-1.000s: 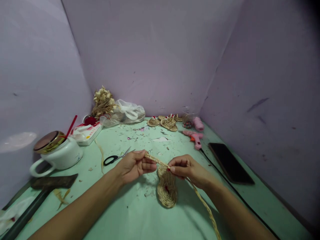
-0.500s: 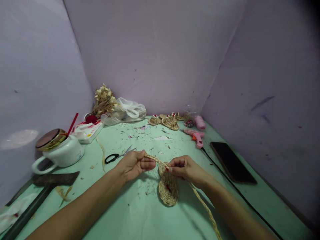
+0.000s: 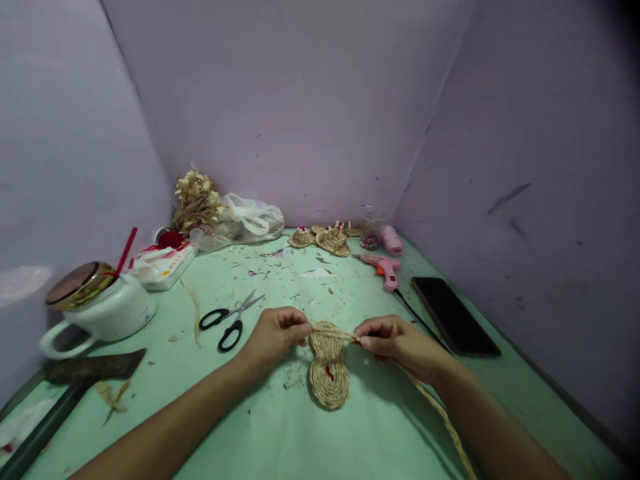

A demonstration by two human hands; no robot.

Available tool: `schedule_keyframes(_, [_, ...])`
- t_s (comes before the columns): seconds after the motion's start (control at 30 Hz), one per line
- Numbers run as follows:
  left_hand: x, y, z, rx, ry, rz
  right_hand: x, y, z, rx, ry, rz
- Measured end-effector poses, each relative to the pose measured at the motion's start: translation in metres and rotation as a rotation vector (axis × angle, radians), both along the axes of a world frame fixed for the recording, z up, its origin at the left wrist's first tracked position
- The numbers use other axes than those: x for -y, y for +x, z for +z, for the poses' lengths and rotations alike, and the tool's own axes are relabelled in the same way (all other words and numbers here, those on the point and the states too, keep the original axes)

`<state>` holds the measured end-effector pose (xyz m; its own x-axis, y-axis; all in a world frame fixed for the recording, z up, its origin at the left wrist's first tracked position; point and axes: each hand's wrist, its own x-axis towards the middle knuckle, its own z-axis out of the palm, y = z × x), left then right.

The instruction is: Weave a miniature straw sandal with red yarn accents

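A small oval sole woven from braided straw point(image 3: 329, 373) lies flat on the green table point(image 3: 280, 433), with a red mark in its middle. My left hand point(image 3: 276, 335) pinches the braided straw cord point(image 3: 334, 331) at the sole's top left. My right hand point(image 3: 395, 341) pinches the same cord at the top right, so the cord stretches across the sole's upper end. The rest of the braid point(image 3: 447, 427) trails under my right forearm toward the bottom edge.
Black-handled scissors point(image 3: 227, 321) lie left of my left hand. A white lidded mug point(image 3: 103, 310) and a dark blade point(image 3: 93, 368) are at the far left. A pink glue gun point(image 3: 383, 269) with its black cable, a phone point(image 3: 453, 314), finished straw soles point(image 3: 325, 239), a plastic bag point(image 3: 247, 223) and dried husks point(image 3: 196, 198) sit behind.
Both hands have lowered the braid from above the table down onto the upper end of the sole. The camera view has shifted slightly right.
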<state>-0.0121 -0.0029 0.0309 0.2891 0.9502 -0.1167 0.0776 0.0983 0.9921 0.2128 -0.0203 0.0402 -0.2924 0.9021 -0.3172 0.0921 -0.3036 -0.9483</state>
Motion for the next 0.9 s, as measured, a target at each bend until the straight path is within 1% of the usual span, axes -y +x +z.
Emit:
schedule_keyframes(0.07, [0.0,-0.001,-0.001,-0.165,0.149,0.012,0.0,-0.001,-0.005,-0.017,-0.032,-0.015])
schedule_keyframes(0.17, [0.001,-0.003,-0.004,-0.404,0.354,0.023,-0.003,-0.005,-0.012,-0.022,-0.017,-0.04])
schedule_keyframes(0.23, [0.001,-0.004,-0.007,-0.501,0.45,0.03,-0.006,-0.005,-0.016,0.02,0.014,-0.083])
schedule_keyframes(0.3, [0.002,-0.002,-0.011,-0.544,0.506,0.066,-0.009,-0.005,-0.019,0.083,0.044,-0.134])
schedule_keyframes(0.37, [0.002,0.001,-0.014,-0.553,0.496,0.111,-0.011,-0.005,-0.021,0.139,0.065,-0.165])
schedule_keyframes(0.5, [0.003,0.009,-0.018,-0.529,0.34,0.137,-0.012,-0.006,-0.023,0.218,0.106,-0.174])
schedule_keyframes(0.57, [0.004,0.012,-0.019,-0.523,0.304,0.143,-0.011,-0.008,-0.023,0.253,0.14,-0.19])
schedule_keyframes(0.63, [0.006,0.013,-0.019,-0.524,0.323,0.142,-0.008,-0.009,-0.022,0.32,0.202,-0.195])
schedule_keyframes(0.73, [0.009,0.013,-0.02,-0.565,0.421,0.158,-0.004,-0.01,-0.02,0.602,0.378,-0.139])
schedule_keyframes(0.8, [0.01,0.012,-0.02,-0.606,0.451,0.177,-0.001,-0.012,-0.019,0.775,0.488,-0.085])
schedule_keyframes(0.9, [0.011,0.012,-0.019,-0.643,0.442,0.157,0.002,-0.017,-0.019,0.833,0.561,-0.041])
